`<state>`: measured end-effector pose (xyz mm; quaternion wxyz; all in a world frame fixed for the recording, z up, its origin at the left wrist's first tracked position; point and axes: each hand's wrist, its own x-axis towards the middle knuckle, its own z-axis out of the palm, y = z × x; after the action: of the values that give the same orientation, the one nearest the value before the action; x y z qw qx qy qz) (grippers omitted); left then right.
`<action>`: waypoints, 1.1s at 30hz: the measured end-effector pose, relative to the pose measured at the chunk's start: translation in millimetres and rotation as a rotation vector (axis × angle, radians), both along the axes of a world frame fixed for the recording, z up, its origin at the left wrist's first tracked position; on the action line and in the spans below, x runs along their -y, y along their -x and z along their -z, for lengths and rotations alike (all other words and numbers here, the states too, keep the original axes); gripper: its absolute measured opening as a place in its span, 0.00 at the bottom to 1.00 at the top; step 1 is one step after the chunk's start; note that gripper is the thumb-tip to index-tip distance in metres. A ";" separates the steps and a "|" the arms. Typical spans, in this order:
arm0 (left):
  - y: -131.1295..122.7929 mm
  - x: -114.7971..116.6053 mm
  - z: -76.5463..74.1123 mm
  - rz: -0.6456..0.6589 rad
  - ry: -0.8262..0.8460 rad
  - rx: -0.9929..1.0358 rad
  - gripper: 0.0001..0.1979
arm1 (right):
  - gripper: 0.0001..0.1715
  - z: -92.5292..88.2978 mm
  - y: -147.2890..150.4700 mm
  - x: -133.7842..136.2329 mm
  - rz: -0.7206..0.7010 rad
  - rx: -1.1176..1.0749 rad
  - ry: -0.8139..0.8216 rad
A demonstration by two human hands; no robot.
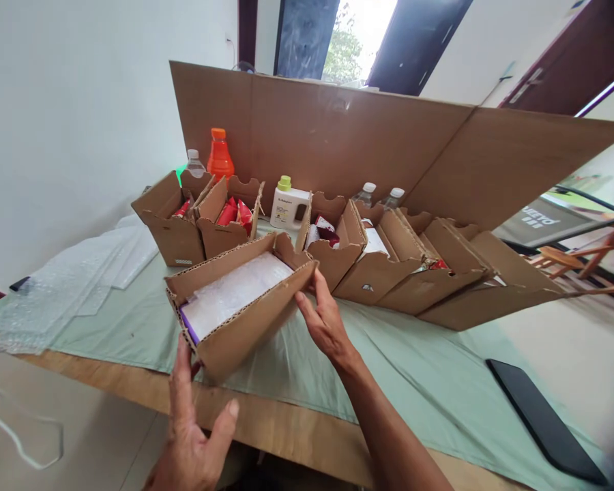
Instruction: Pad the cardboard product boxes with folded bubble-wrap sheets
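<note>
An open-topped cardboard box (256,331) sits at a slant near the table's front edge. Inside it lies a white item in bubble wrap (240,286), with a purple edge showing at the left end. My right hand (325,317) grips the box's right corner, thumb on the near side and fingertips at the end wall. At the left end, my left hand (192,416) has its fingers stretched up against the cardboard and its thumb spread away. Some of its fingertips are hidden by the box.
Behind stand several cardboard bins (338,259), some holding red packets (235,211). A white jug with a green cap (288,204), an orange bottle (220,157) and clear bottles stand before a tall cardboard panel (327,129). Bubble wrap sheets (66,279) lie left; a black flat object (542,416) lies right.
</note>
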<state>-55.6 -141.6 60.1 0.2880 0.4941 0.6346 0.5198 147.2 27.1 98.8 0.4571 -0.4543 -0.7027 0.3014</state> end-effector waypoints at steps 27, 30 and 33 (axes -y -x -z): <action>-55.4 -21.5 10.9 0.171 -0.204 0.077 0.44 | 0.31 56.5 45.2 -21.3 0.189 -0.187 -0.075; -68.7 -34.8 13.3 0.245 -0.207 0.099 0.44 | 0.31 70.5 37.7 -29.7 0.233 -0.221 0.011; -79.2 -59.6 12.1 0.298 -0.212 0.087 0.45 | 0.28 80.7 31.8 -34.8 0.274 -0.259 0.089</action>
<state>23.6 -82.0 48.0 0.3351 0.5872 0.4830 0.5564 115.4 61.9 18.1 0.5601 -0.5230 -0.5555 0.3229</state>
